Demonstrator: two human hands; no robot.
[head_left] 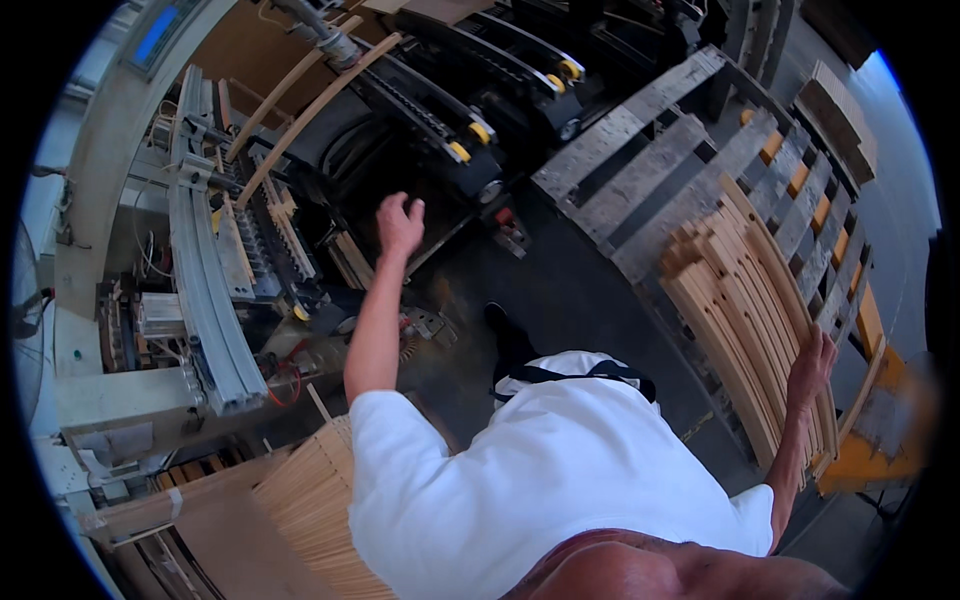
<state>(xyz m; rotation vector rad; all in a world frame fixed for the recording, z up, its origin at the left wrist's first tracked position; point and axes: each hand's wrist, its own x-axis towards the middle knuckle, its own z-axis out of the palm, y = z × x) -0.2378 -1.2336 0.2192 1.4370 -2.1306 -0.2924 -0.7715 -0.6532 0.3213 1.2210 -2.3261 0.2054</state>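
While the left hand point(400, 228) hangs in midair beside the machine, fingers apart and nothing visible in it, the right hand point(812, 366) is at the outer edge of the stack of curved wooden slats point(735, 310). Fingers there look bent over the outermost slat; can't tell if they're clamped on it or just resting. Stack sits on the near part of the grey wooden pallet point(640, 130), to the person's right, slats lying side by side, drilled holes visible in some. 2 more curved wooden bars point(318, 118) slant across the machine at upper left, well apart from the stack, near the curved metal rail point(205, 290). 4 yellow rollers point(480, 132) show on the black machine arms ahead. Fanned pile of pale wood strips point(315, 485) at lower left, behind the left elbow.
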